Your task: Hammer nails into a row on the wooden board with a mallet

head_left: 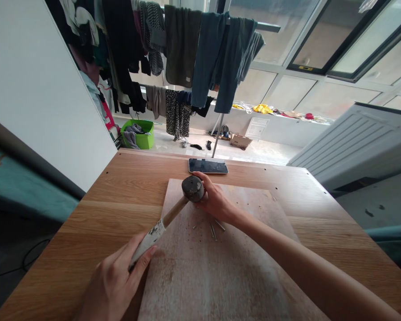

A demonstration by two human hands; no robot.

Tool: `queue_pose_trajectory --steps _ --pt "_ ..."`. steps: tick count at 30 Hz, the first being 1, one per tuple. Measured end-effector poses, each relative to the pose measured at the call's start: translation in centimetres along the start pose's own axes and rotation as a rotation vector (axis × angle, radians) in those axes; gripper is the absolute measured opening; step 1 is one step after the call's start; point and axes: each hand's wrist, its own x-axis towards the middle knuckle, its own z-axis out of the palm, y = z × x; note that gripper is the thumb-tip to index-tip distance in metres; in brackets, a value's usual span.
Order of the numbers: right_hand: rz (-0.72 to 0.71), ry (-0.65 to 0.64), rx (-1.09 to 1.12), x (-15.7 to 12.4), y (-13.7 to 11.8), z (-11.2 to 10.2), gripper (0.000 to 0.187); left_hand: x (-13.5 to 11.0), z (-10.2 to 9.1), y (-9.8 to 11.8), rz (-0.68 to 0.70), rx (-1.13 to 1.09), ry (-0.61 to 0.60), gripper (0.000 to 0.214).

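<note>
My left hand [115, 278] is closed around the paint-stained wooden handle of a hammer [169, 216] near the table's front. The hammer's dark head [193, 188] points away from me and rests over a pale worn board [203, 267]. My right hand [214, 198] curls against the right side of that head, fingers wrapped on it. A few loose nails [214, 229] lie on the board just below my right wrist. Small holes dot the board's surface.
The board lies on a wooden table [120, 196]. A phone [207, 166] lies flat at the table's far edge. Beyond hang clothes on a drying rack [217, 133], with a green basket [138, 133] on the floor. A white wall stands left.
</note>
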Motion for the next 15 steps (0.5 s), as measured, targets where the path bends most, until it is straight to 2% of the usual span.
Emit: queue_pose_trajectory --steps 3,5,9,11,13,15 --pt "-0.004 -0.047 -0.032 -0.3 -0.4 -1.5 0.068 -0.2 0.1 -0.4 -0.067 -0.042 -0.018 0.044" --pt "0.023 -0.131 -0.096 -0.6 -1.1 -2.5 0.063 -0.2 0.1 -0.6 -0.111 -0.063 -0.011 0.043" --pt "0.083 -0.360 -0.355 -0.5 -3.7 -3.2 0.073 -0.2 0.0 -0.8 -0.163 -0.095 0.014 0.045" --pt "0.106 -0.425 -0.488 -0.1 -4.7 -3.1 0.071 -0.2 -0.1 -0.8 -0.178 -0.108 0.000 0.045" --pt "0.110 -0.448 -0.542 0.4 -5.2 -3.0 0.065 -0.1 -0.1 -0.6 -0.193 -0.121 -0.024 0.045" --pt "0.107 -0.405 -0.466 0.7 -4.7 -3.2 0.062 -0.1 -0.2 -0.4 -0.207 -0.135 -0.038 0.045"
